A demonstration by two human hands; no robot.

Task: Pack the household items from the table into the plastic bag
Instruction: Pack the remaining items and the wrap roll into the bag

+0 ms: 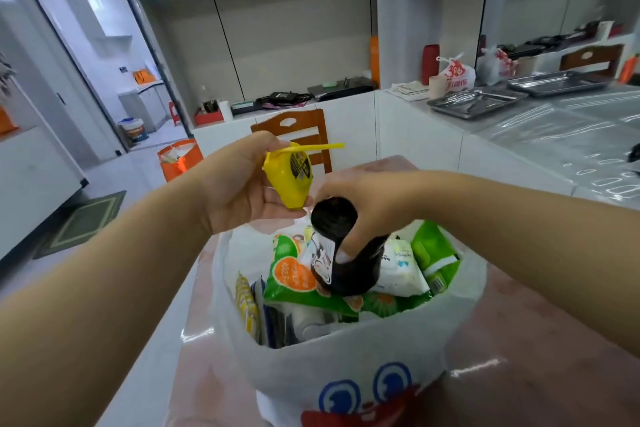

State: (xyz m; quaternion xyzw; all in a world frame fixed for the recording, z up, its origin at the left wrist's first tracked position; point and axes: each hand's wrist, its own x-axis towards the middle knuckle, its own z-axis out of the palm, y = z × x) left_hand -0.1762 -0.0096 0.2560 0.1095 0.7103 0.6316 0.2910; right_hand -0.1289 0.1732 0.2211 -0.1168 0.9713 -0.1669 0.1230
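The white plastic bag with a printed blue-eyed face (346,357) stands open on the pink glossy table (519,357), its mouth crowded to the rim, with little free room inside. One dark brown bottle with a white label (341,253) sits at the centre of the mouth, long axis tilted, one end toward 11 o'clock; the right hand (360,198) grasps it. At 10 o'clock above the bag, the left hand (242,184) holds one yellow plastic pouch (289,177), its yellow strip pointing to 3 o'clock. Two green packets and one white wipes pack (401,267) lie inside.
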